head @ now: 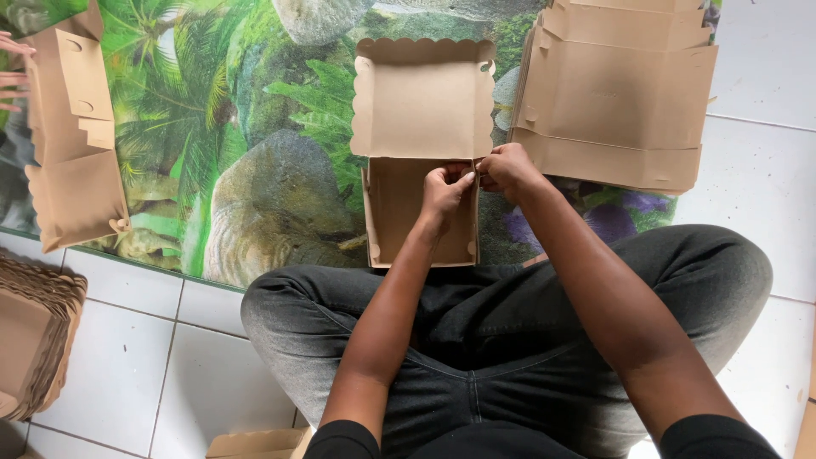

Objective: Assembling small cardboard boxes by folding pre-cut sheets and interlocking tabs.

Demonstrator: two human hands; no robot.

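Another person's fingers (13, 76), perhaps working, are cut off left.

A floor (756, 76) of white glazed tiles with thin grey joints is seen on both sides of the fingers and nearer than them. A printed mat (255, 144) is spread over it beneath and beyond the fingers, patterned with green palm fronds, grey boulders and purple flowers. The tiles are lit evenly by soft daylight, and a faint sheen is shown to the right of the fingers.
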